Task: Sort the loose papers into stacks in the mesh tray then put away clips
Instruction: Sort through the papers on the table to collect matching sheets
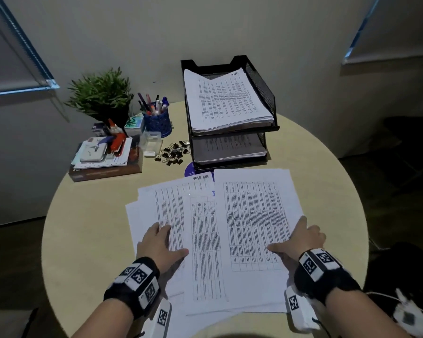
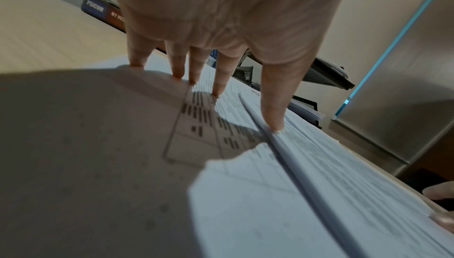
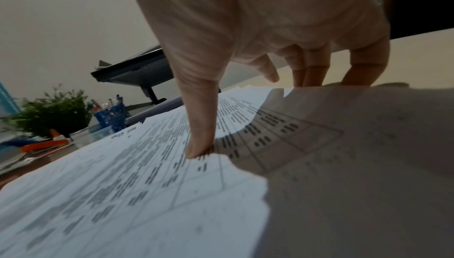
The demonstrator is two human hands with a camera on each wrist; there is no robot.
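Papers (image 1: 213,240) fanned across near half of round counter (image 1: 88,228), overlapping, near edges close to rim. Left hand (image 1: 160,242) flat on left sheets, fingers (image 2: 222,79) spread, tips pressing. Right hand (image 1: 300,242) at right paper edge, thumb on top, fingers curled over edge. Tray (image 1: 261,91) behind, both tiers stacked. Clips (image 1: 172,153) heaped left of tray. Bare counter at left and right.
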